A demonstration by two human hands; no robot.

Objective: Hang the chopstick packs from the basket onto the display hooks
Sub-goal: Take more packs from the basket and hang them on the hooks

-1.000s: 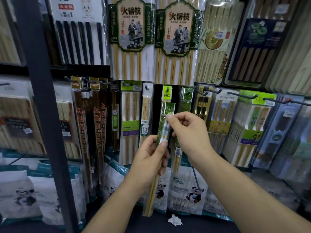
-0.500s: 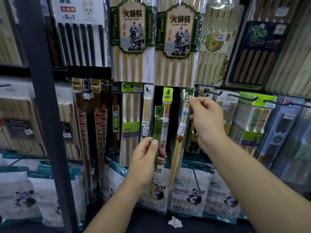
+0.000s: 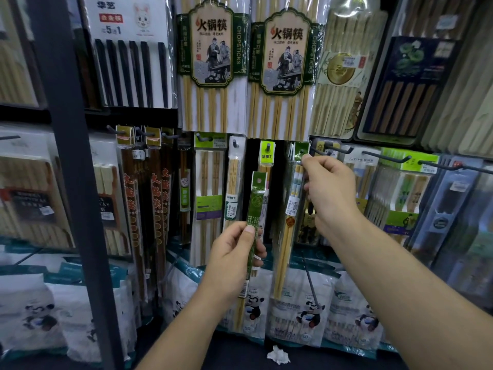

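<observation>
The left hand (image 3: 234,252) pinches a narrow green pack (image 3: 254,209) between thumb and fingers about halfway down its length, holding it upright in front of the display; the pack's punched hole at the top is free of any hook, and pale chopstick tips stick out below the hand. Just behind its top hangs a pack with a lime header (image 3: 266,153) on its own peg. The right hand (image 3: 329,193) is raised higher and to the right, its fingertips pressed together on the green header of a second pack (image 3: 290,217), whose bamboo sticks slant down and to the left; the header sits right at the tip of a dark hook (image 3: 318,151), but whether the hole is already over the hook cannot be told. To the right of that hook, more hooks (image 3: 384,157) jut out above packs with green labels. Left of the left hand hang a slim clear pack (image 3: 234,180), a wider white pack (image 3: 209,198) and dark brown packs (image 3: 157,209) with red characters. Above, two large packs (image 3: 213,65) carry printed labels. Below the hands lie panda bags (image 3: 301,313), and a crumpled white scrap (image 3: 278,355) rests on the dark shelf. A dark post (image 3: 72,182) crosses the left foreground.
</observation>
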